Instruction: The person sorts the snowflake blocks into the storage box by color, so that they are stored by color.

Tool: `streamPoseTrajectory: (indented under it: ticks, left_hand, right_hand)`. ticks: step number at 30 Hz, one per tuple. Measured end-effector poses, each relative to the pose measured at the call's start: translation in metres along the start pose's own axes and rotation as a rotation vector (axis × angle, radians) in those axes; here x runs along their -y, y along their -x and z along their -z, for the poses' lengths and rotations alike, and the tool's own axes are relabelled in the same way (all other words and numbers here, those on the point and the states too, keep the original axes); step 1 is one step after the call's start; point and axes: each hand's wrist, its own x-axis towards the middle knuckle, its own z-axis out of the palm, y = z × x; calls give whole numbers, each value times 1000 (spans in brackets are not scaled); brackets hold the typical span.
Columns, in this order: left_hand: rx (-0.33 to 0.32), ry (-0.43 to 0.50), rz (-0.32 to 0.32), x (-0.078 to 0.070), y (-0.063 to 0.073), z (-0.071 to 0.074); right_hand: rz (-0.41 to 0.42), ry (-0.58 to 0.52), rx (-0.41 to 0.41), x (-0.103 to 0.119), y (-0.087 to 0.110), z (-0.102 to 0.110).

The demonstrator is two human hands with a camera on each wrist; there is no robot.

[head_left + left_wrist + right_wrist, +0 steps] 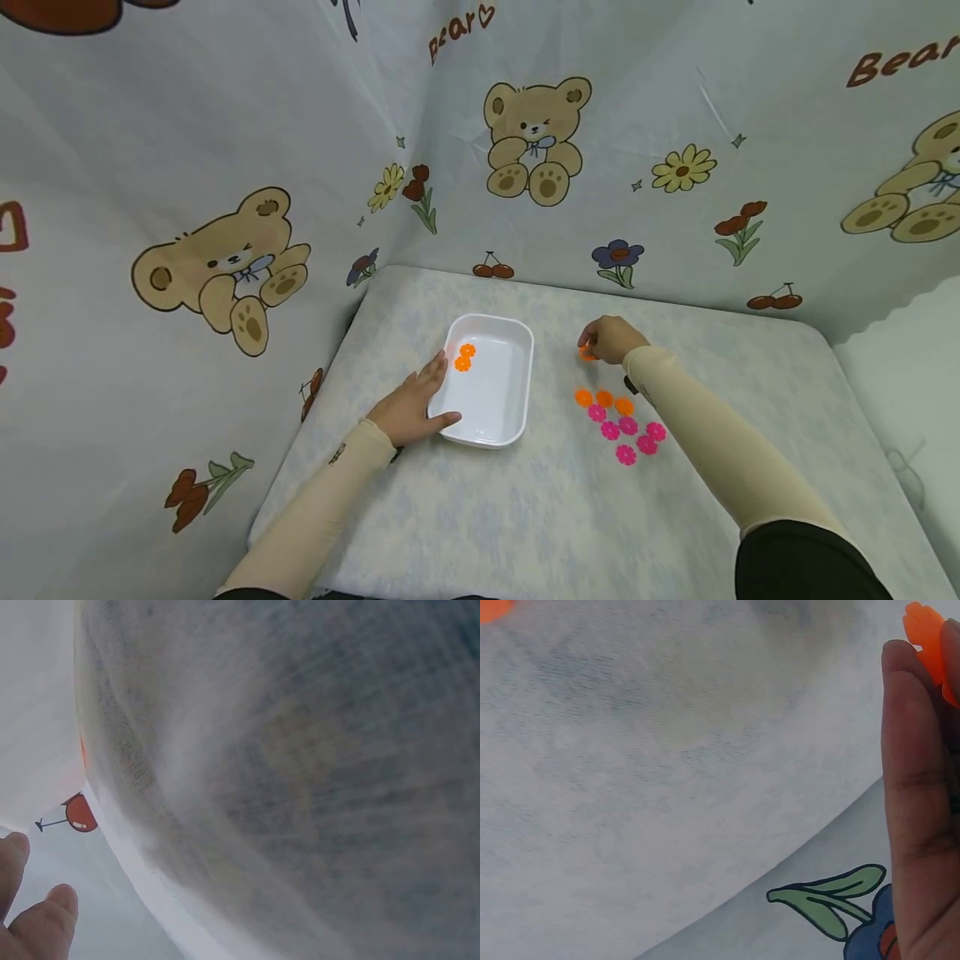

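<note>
A white rectangular tray [529,379] sits on the table, with two small orange flower-shaped pieces [462,364] at its upper left. My left hand [412,407] rests along the tray's left side, fingers extended and thumb over the near-left rim. Right of the tray, my right hand [613,337] pinches another orange flower piece [928,637] between its fingertips, above the table. Nearer to me lie three orange flower pieces [604,399] and several pink flower pieces [627,426]. In the left wrist view, only fingertips [56,919] show, at the lower left.
A pale mottled cloth covers the table [570,525]. Behind and to the left hangs a white curtain [322,108] printed with bears, flowers and cherries. The table's far edge meets this curtain just beyond the tray and right hand.
</note>
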Motion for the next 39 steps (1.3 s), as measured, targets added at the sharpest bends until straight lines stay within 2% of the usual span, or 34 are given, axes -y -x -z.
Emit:
streamPoseTrajectory:
  ticks: [11,22,31,39]
  left_hand:
    - [-46,-4,-18,2,0,-5]
    - [-36,-6,-17,0,0,-4]
    - [-44,-12,-8,1,-1,-6]
    - [-48,17,-5,0,-1,-5]
  right_hand:
    - [-8,-12,21,9,-10,6]
    - [14,-22,22,22,-12,11]
    - [89,-20,-3,62,-14,25]
    - [167,-12,15,95,-20,13]
